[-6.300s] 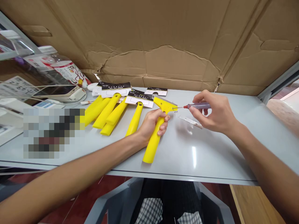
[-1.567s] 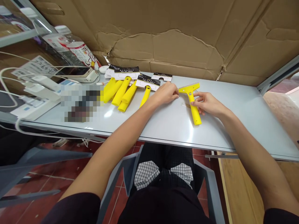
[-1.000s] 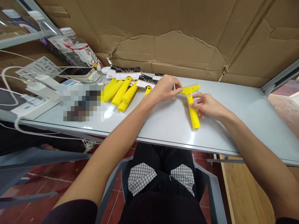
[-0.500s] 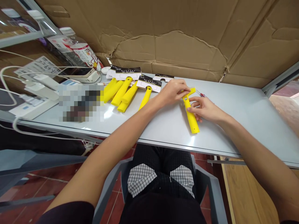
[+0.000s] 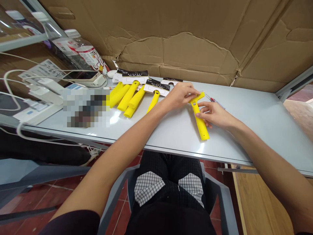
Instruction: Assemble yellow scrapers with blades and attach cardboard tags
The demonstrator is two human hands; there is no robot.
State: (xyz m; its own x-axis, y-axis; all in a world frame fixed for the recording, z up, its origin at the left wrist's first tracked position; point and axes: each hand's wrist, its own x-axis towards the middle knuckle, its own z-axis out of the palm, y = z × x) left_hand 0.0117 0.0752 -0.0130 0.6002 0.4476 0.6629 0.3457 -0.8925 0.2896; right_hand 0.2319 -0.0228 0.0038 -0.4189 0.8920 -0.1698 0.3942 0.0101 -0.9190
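Observation:
A yellow T-shaped plastic scraper [image 5: 201,126] stands out over the table, its head pointing away from me and its hollow handle towards me. My left hand [image 5: 183,94] pinches the left side of the head between thumb and fingertips. Around the upper handle, my right hand [image 5: 213,113] is closed, thumb on the near side and other fingers partly behind it. Just beyond the right hand lies a thin pen-like tool with a red part [image 5: 212,99]. To the left, several more yellow handles [image 5: 128,99] lie together, some with black-and-white cards [image 5: 156,87] attached.
A white power strip [image 5: 36,109] with cables and a phone [image 5: 83,75] occupies the table's left end. Plastic bottles [image 5: 89,54] stand behind them. Cardboard [image 5: 195,62] lines the back of the grey table [image 5: 256,130]. One patch on the left is pixelated.

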